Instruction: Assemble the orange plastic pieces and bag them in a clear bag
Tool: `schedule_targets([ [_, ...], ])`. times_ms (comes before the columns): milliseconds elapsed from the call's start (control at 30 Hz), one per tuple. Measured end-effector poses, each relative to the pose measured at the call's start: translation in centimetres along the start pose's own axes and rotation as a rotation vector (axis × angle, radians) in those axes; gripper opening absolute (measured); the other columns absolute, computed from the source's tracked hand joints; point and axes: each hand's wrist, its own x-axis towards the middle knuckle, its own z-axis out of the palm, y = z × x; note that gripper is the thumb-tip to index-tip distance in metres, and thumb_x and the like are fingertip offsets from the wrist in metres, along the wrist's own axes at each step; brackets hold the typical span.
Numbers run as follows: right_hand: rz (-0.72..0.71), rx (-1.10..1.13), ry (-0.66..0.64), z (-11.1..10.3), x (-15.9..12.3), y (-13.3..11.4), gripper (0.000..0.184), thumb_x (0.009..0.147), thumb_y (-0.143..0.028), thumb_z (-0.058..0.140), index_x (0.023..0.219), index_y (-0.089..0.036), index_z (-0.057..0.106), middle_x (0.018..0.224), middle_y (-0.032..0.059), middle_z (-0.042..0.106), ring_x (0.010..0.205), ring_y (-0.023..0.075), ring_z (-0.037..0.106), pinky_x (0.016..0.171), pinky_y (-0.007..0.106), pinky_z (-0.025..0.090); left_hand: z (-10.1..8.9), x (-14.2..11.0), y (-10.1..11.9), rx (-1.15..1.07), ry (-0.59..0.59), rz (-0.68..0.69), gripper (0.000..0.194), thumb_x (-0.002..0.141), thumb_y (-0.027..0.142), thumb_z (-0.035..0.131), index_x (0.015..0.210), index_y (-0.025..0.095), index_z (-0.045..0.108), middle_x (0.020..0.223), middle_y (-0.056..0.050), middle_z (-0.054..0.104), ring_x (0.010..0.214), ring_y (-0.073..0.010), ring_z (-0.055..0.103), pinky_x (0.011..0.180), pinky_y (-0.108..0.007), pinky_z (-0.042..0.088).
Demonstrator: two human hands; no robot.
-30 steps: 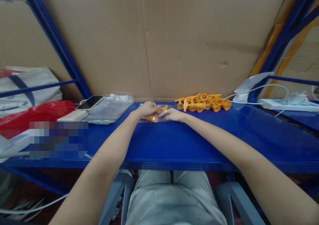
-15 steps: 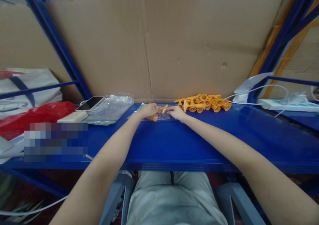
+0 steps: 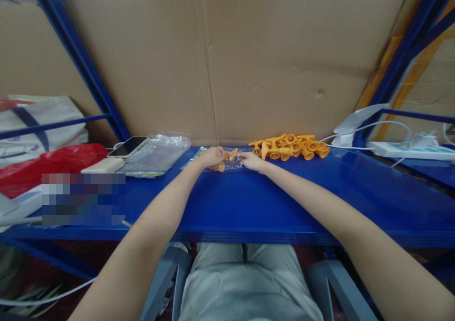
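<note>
A clear plastic bag (image 3: 232, 165) lies on the blue table between my hands, with orange plastic pieces (image 3: 222, 166) in it. My left hand (image 3: 212, 156) is closed on the bag's left part, its fingers curled near the orange pieces. At the bag's right end, my right hand (image 3: 251, 161) pinches the plastic edge. Just right of that hand lies a pile of orange trumpet-shaped plastic pieces (image 3: 296, 146), their round flared ends facing me. The fingertips are small and partly hidden.
Left of my hands lies a stack of clear plastic bags (image 3: 161, 155) beside a phone (image 3: 130, 147) and a white box (image 3: 103, 166). A red plastic bag (image 3: 60, 164) is farther left. A power strip (image 3: 408, 151) with white cables lies at right. Cardboard (image 3: 266, 65) stands behind the blue table (image 3: 249, 207).
Almost nothing differs. My right hand has shifted very slightly left with the bag's edge, and both hands stay on the bag.
</note>
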Motion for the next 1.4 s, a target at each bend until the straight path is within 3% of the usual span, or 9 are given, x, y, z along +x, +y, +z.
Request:
schedule_targets([
  [167, 0.015, -0.202, 0.121, -1.8, -0.4, -0.9, 0.039, 0.076, 0.0, 0.046, 0.092, -0.017, 0.076, 0.099, 0.0044, 0.074, 0.099, 0.018, 0.066, 0.093, 0.028, 0.048, 0.3, 0.0, 0.5, 0.038, -0.002, -0.051, 0.021, 0.088, 0.029, 0.046, 0.098, 0.019, 0.062, 0.099, -0.008, 0.072, 0.091, -0.0203, 0.066, 0.071, -0.024, 0.044],
  [367, 0.063, -0.511, 0.306, -6.7, -2.0, -2.3, 0.03, 0.08, -0.005, 0.046, 0.086, -0.014, 0.073, 0.098, 0.0107, 0.074, 0.098, 0.0217, 0.066, 0.091, 0.03, 0.048, 0.8, 0.3, 0.8, 0.038, 0.016, -0.102, 0.025, 0.089, 0.036, 0.047, 0.1, 0.02, 0.062, 0.103, -0.009, 0.072, 0.095, -0.0221, 0.065, 0.071, -0.025, 0.043],
  [500, 0.17, -0.599, 0.258, -9.1, -2.4, -2.1, 0.025, 0.081, -0.009, 0.05, 0.093, -0.012, 0.072, 0.1, 0.0162, 0.073, 0.1, 0.0255, 0.067, 0.086, 0.032, 0.05, 0.9, 0.4, 0.8, 0.025, 0.011, -0.122, 0.025, 0.089, 0.037, 0.047, 0.1, 0.02, 0.062, 0.103, -0.008, 0.072, 0.095, -0.0219, 0.065, 0.07, -0.025, 0.043],
  [633, 0.284, -0.76, 0.226, -9.2, -2.8, -2.1, 0.021, 0.085, -0.018, 0.052, 0.086, -0.01, 0.071, 0.092, 0.0207, 0.073, 0.099, 0.0305, 0.068, 0.085, 0.038, 0.05, 0.8, 0.3, 0.8, 0.027, 0.01, -0.111, 0.025, 0.089, 0.036, 0.047, 0.1, 0.02, 0.063, 0.102, -0.008, 0.072, 0.093, -0.0219, 0.066, 0.068, -0.025, 0.042],
  [800, 0.428, -0.644, -0.009, -8.4, -3.2, -2.5, 0.031, 0.088, -0.031, 0.051, 0.07, -0.014, 0.069, 0.045, 0.0088, 0.061, 0.056, 0.0227, 0.067, 0.068, 0.035, 0.055, 0.7, 0.3, 0.7, 0.04, 0.01, -0.103, 0.025, 0.089, 0.035, 0.046, 0.101, 0.02, 0.062, 0.105, -0.009, 0.071, 0.095, -0.0221, 0.065, 0.069, -0.025, 0.043],
  [900, 0.46, -0.556, 0.029, -8.6, -3.3, -2.4, 0.035, 0.09, -0.034, 0.047, 0.068, -0.015, 0.067, 0.041, 0.0061, 0.056, 0.044, 0.0205, 0.061, 0.06, 0.036, 0.055, 0.8, 0.3, 0.7, 0.04, 0.012, -0.103, 0.026, 0.09, 0.035, 0.045, 0.102, 0.02, 0.063, 0.105, -0.009, 0.071, 0.097, -0.0225, 0.065, 0.07, -0.025, 0.043],
  [1000, 0.396, -0.565, 0.063, -8.8, -3.4, -2.4, 0.027, 0.086, -0.031, 0.054, 0.069, -0.014, 0.067, 0.05, 0.0081, 0.062, 0.052, 0.0221, 0.065, 0.065, 0.037, 0.055, 0.9, 0.3, 0.7, 0.03, 0.016, -0.099, 0.026, 0.09, 0.034, 0.045, 0.102, 0.02, 0.063, 0.103, -0.009, 0.072, 0.096, -0.0227, 0.065, 0.071, -0.026, 0.043],
  [1200, 0.298, -0.873, 0.222, -9.5, -3.6, -4.2, 0.016, 0.075, -0.026, 0.063, 0.083, -0.013, 0.07, 0.086, 0.0169, 0.072, 0.097, 0.0303, 0.067, 0.081, 0.034, 0.051, 0.8, 0.2, 0.7, 0.017, 0.013, -0.092, 0.023, 0.089, 0.032, 0.045, 0.098, 0.02, 0.063, 0.101, -0.009, 0.072, 0.093, -0.0223, 0.065, 0.069, -0.026, 0.041],
  [1400, 0.254, -0.55, 0.465, -12.0, -4.7, -5.5, 0.024, 0.082, -0.034, 0.058, 0.07, -0.014, 0.064, 0.07, 0.0125, 0.068, 0.079, 0.0246, 0.068, 0.07, 0.029, 0.052, 0.8, 0.3, 0.8, 0.02, 0.007, -0.111, 0.026, 0.09, 0.034, 0.044, 0.1, 0.02, 0.062, 0.102, -0.009, 0.072, 0.093, -0.023, 0.065, 0.068, -0.026, 0.042],
])
